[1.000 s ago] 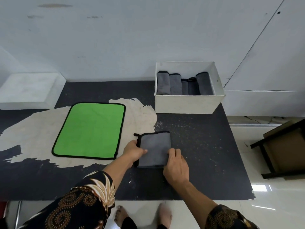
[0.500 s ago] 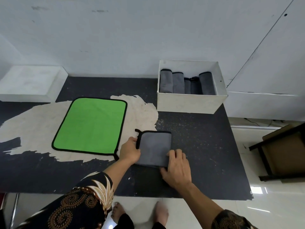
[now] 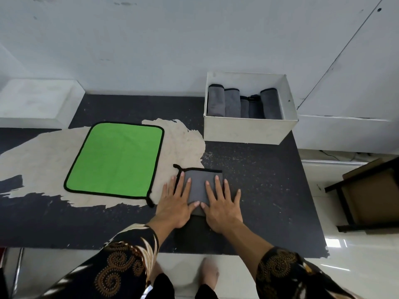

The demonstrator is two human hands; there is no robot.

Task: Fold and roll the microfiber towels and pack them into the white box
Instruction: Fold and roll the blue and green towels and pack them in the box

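- Head view: the folded grey microfiber towel (image 3: pixel 199 184) lies flat on the black table (image 3: pixel 269 190), just below frame centre. It has black trim and a loop tag at its 10 o'clock corner.
- Left hand (image 3: pixel 174 207): palm down, fingers straight and spread, pressing the towel's 9 o'clock side. The outer fingers overhang onto the table. Nothing grasped.
- Right hand (image 3: pixel 223 209): same flat pose, pressing the towel's 3 o'clock side. Nothing grasped. The thumbs nearly meet at the towel's 6 o'clock edge.
- Green microfiber towel (image 3: pixel 116 158): spread open flat at 9 o'clock of the grey one, near it but apart. It lies on a worn beige patch (image 3: pixel 43 160) of the tabletop.
- White box (image 3: pixel 248 130): at 1 o'clock of the grey towel, well apart, at the table's far edge by the wall. It holds a row of rolled grey towels (image 3: pixel 232 102) side by side.
- White block (image 3: pixel 36 102) at frame 10 o'clock.
- Brown seat on a dark frame (image 3: pixel 371 195) on the floor at 3 o'clock.
- Bare feet (image 3: pixel 210 275) at 6 o'clock.
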